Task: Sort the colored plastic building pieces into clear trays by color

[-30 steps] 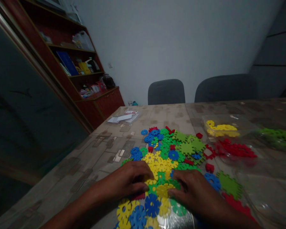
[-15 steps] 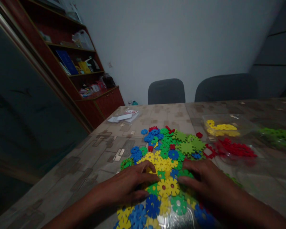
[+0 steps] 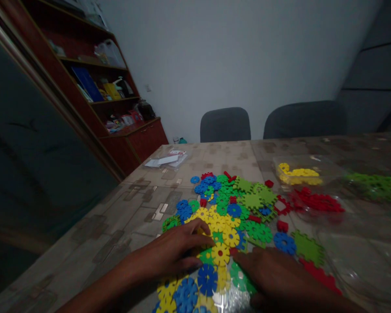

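A heap of flat plastic gear-shaped pieces (image 3: pixel 230 217) in blue, yellow, green and red lies spread on the patterned table (image 3: pixel 133 213). My left hand (image 3: pixel 174 254) rests flat on the heap's near left edge, fingers stretched over yellow pieces (image 3: pixel 220 254). My right hand (image 3: pixel 276 278) lies flat on the heap's near right, fingers pointing left beside a green piece (image 3: pixel 239 278). Neither hand grips anything.
Clear bags at the right hold sorted yellow pieces (image 3: pixel 298 174), red pieces (image 3: pixel 317 202) and green pieces (image 3: pixel 374 184). A small clear packet (image 3: pixel 166 161) lies at the far left of the table. Two grey chairs (image 3: pixel 224 124) stand behind it, and a wooden shelf unit (image 3: pixel 107 100) is at the left.
My right hand has drawn back toward me and lower, uncovering blue, green and red pieces at the right. My left hand stayed nearly still on the heap.
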Demonstrator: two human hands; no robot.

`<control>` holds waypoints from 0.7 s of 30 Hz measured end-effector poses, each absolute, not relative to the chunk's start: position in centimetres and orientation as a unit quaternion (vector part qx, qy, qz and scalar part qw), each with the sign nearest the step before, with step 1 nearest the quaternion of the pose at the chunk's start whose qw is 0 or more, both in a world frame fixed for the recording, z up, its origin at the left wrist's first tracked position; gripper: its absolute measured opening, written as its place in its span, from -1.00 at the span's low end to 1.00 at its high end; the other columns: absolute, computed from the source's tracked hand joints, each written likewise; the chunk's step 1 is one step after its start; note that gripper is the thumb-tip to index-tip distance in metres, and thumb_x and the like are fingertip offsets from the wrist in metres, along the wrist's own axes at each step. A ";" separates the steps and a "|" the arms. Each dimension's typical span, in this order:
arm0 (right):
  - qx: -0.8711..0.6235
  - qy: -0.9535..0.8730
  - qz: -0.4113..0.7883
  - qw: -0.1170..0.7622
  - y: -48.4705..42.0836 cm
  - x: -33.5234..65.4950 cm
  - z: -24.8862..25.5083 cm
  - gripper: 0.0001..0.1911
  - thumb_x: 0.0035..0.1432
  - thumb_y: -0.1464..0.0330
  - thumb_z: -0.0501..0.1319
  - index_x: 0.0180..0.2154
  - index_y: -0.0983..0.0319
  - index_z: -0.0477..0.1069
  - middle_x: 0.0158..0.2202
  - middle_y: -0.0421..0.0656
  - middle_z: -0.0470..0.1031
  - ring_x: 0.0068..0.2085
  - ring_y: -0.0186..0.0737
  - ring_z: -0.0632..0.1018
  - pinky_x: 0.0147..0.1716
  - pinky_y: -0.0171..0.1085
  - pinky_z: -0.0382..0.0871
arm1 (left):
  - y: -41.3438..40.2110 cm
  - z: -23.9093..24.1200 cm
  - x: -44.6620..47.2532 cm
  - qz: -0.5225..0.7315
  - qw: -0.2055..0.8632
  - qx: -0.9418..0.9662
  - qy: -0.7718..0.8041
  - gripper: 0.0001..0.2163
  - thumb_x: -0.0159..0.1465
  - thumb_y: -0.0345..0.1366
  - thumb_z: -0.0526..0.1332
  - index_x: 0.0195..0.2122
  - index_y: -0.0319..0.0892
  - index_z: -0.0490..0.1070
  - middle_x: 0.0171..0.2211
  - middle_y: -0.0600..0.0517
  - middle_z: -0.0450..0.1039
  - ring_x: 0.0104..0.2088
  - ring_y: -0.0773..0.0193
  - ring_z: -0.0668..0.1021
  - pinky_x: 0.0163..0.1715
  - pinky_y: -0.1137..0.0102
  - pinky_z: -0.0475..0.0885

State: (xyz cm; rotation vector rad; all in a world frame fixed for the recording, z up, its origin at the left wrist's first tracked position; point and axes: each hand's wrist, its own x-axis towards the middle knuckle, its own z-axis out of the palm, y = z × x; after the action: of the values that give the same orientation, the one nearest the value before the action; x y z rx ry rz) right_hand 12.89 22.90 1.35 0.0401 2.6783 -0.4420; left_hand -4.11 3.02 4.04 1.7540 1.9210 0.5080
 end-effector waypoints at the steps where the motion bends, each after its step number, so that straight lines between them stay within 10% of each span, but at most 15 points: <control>1: 0.014 0.966 -0.161 0.203 23.0 12.9 1.2 -0.23 -0.09 0.54 0.38 0.21 0.20 0.35 0.01 0.13 0.52 -0.04 0.28 0.55 -0.11 0.10 0.44 | 3.0 4.0 -4.1 0.187 0.243 0.642 0.703 -0.62 0.33 -0.34 0.26 0.16 0.04 0.34 0.12 -0.06 0.31 0.06 0.06 0.44 0.07 0.19 0.38; 9: 0.004 0.973 -0.184 0.138 22.8 12.8 0.8 -0.45 -0.23 0.52 0.45 -0.10 0.20 0.49 -0.12 -0.06 0.57 -0.14 0.03 0.56 -0.28 -0.21 0.40 | 3.0 3.8 -4.1 0.197 0.238 0.644 0.700 -0.67 0.36 -0.32 0.21 0.14 0.00 0.36 0.11 -0.06 0.32 0.03 0.07 0.45 0.06 0.21 0.38; 16: -0.015 0.975 -0.142 0.172 22.4 13.1 1.6 -0.76 0.06 0.24 0.37 -0.23 0.20 0.53 -0.24 -0.07 0.61 -0.31 -0.10 0.58 -0.57 -0.31 -0.01 | 2.7 3.5 -4.4 0.218 0.214 0.640 0.705 -0.68 0.38 -0.35 0.15 0.15 0.05 0.37 0.15 -0.02 0.36 0.04 0.11 0.49 0.03 0.32 0.45; 21: 0.052 0.977 -0.203 0.050 27.2 17.6 5.2 -0.88 0.18 0.27 0.28 -0.26 0.17 0.50 -0.31 -0.15 0.61 -0.34 -0.18 0.59 -0.44 -0.31 0.30 | 2.6 3.5 -4.8 0.228 0.186 0.649 0.702 -0.67 0.38 -0.33 0.18 0.14 0.10 0.39 0.17 0.02 0.39 0.09 0.11 0.50 0.07 0.36 0.45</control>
State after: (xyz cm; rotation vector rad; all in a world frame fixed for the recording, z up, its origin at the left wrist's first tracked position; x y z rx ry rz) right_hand 17.55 27.19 5.22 0.1580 2.9747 -0.6185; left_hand -4.77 2.64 3.45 1.8267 1.9771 0.6434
